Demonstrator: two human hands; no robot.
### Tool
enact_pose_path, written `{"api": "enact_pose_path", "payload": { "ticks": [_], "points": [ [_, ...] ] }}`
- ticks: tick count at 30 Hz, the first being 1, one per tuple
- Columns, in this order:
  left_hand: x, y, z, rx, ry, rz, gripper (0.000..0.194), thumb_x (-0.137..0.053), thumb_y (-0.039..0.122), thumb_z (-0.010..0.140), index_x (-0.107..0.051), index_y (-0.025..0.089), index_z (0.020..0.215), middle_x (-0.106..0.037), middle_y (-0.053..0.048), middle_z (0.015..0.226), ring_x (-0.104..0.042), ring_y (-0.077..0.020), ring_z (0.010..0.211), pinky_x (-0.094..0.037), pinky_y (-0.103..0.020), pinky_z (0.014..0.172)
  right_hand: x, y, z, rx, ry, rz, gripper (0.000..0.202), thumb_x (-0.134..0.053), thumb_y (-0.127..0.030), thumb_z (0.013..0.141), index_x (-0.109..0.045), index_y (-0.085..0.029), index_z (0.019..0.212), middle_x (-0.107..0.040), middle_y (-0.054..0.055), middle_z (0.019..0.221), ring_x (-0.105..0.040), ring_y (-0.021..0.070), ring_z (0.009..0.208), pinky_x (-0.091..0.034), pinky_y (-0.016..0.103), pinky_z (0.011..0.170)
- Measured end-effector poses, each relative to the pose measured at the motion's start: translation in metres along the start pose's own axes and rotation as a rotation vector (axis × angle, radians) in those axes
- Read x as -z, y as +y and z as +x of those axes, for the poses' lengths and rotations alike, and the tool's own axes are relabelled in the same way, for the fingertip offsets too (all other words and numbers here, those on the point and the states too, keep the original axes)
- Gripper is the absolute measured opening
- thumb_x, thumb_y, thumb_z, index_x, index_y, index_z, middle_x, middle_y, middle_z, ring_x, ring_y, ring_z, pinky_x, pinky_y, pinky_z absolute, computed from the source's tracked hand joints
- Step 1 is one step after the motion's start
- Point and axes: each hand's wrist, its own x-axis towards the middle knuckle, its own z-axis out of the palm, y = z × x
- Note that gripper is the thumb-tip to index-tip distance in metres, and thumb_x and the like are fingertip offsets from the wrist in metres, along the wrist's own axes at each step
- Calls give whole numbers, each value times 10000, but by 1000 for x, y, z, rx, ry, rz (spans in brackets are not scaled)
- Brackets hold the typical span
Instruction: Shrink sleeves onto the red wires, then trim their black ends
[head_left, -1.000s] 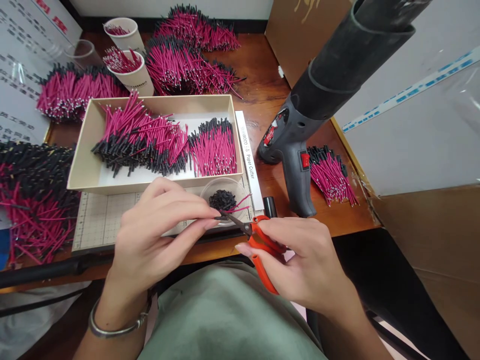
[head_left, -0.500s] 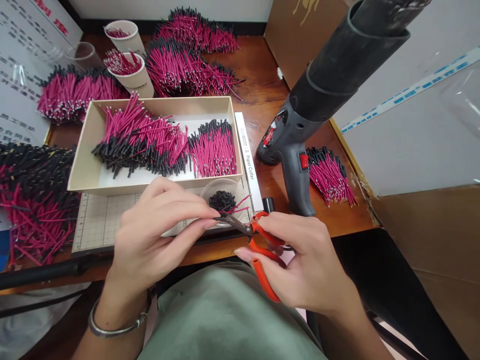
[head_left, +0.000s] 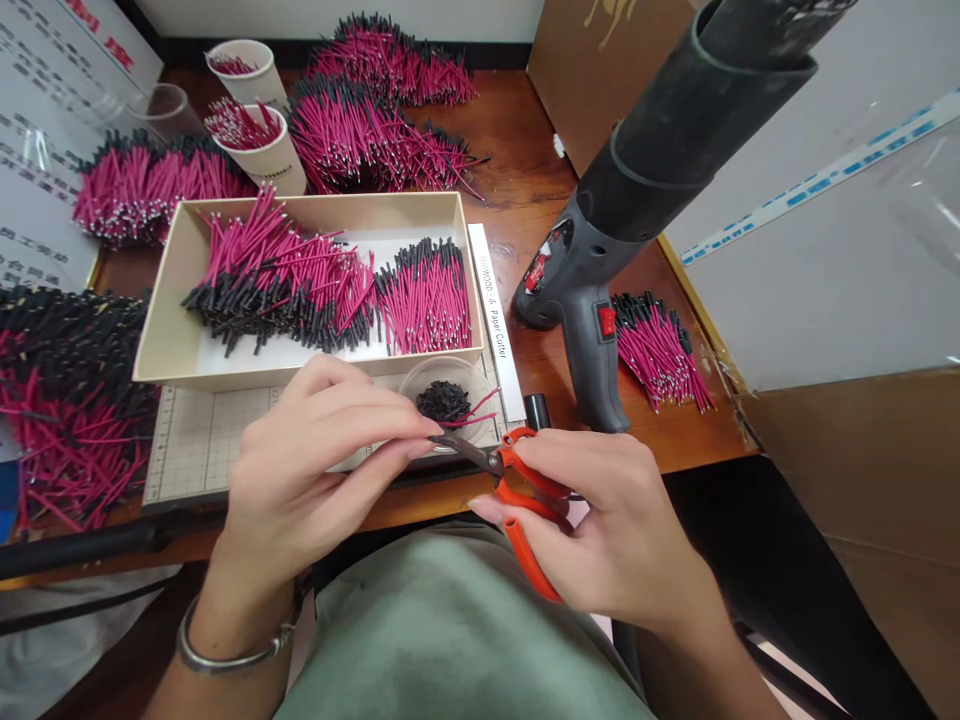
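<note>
Red-handled scissors [head_left: 529, 485] are held in my right hand [head_left: 615, 520], with thumb and fingers in the loops. Their dark blades point left and lie nearly together. My left hand [head_left: 315, 460] is closed in a pinch at the blade tips; whatever lies between thumb and forefinger is too hidden to name. Just behind the tips stands a small clear dish [head_left: 409, 385] with a heap of black cut bits [head_left: 444, 402] and a couple of pink wires [head_left: 482, 404]. Beyond it, a cream box [head_left: 315, 374] holds bundles of pink wires [head_left: 424, 300] with black sleeved ends.
A heat gun [head_left: 600, 240] stands at the right, beside a small wire bundle [head_left: 664, 355]. Under the box lies a paper cutter [head_left: 496, 330]. More wire piles [head_left: 367, 135] and paper cups [head_left: 262, 150] fill the back; another pile [head_left: 67, 400] is at the left.
The scissor blades have drawn closer together at my left fingertips. Both hands stay almost in the same place.
</note>
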Motion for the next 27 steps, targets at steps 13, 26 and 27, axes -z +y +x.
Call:
{"api": "enact_pose_path", "payload": {
  "ticks": [13, 26, 27],
  "points": [
    [0, 1, -3, 59, 21, -1, 247, -696, 47, 941, -720, 289, 984, -775, 22, 873, -648, -174, 740, -504, -415, 706, 2, -1, 0, -15, 11, -30, 478, -729, -221, 893, -327, -172, 639, -298, -73, 597, -220, 40, 571, -213, 179, 508],
    [0, 0, -4, 63, 28, 13, 233, -711, 50, 939, -719, 277, 987, -774, 20, 876, -642, -175, 772, -512, -408, 709, 0, 0, -1, 0, 6, -50, 458, -742, -215, 870, -345, -177, 644, -322, -76, 583, -223, 44, 564, -210, 199, 498],
    [0, 1, -4, 64, 27, 12, 234, -710, 51, 939, -720, 281, 982, -774, 21, 877, -644, -176, 770, -512, -410, 708, 1, -1, -1, 1, 6, -49, 459, -742, -213, 870, -345, -177, 642, -321, -76, 581, -223, 43, 561, -209, 198, 497]
  ]
}}
